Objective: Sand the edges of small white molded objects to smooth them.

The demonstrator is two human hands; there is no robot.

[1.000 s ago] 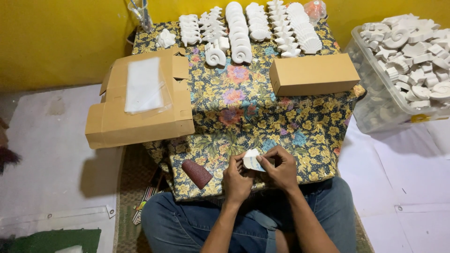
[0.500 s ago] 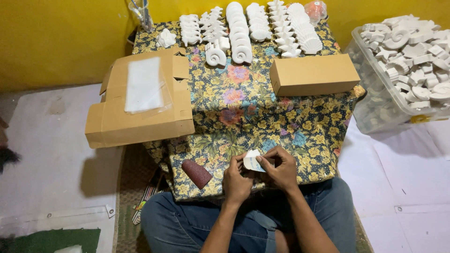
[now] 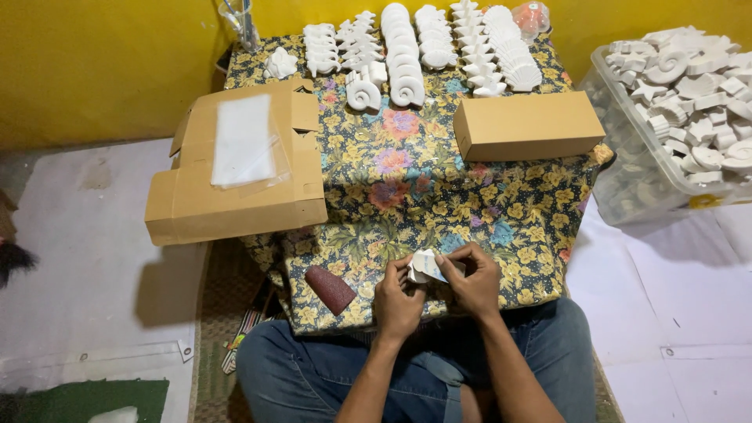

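1. The left hand (image 3: 398, 296) and the right hand (image 3: 472, 278) meet over the near edge of a low table covered in a floral cloth (image 3: 407, 188).
2. Both hands pinch a small white piece (image 3: 427, 266) between them, fingers curled around it; its exact shape cannot be told.
3. A dark reddish sanding block (image 3: 330, 289) lies on the cloth just left of the left hand.
4. An open cardboard box (image 3: 235, 168) with a clear plastic sheet sits at the table's left; a closed cardboard box (image 3: 529, 125) sits at the right.
5. Rows of white shell-shaped casts (image 3: 423, 43) line the far edge.
6. A clear plastic bin (image 3: 627, 180) of more white casts stands on the floor to the right.
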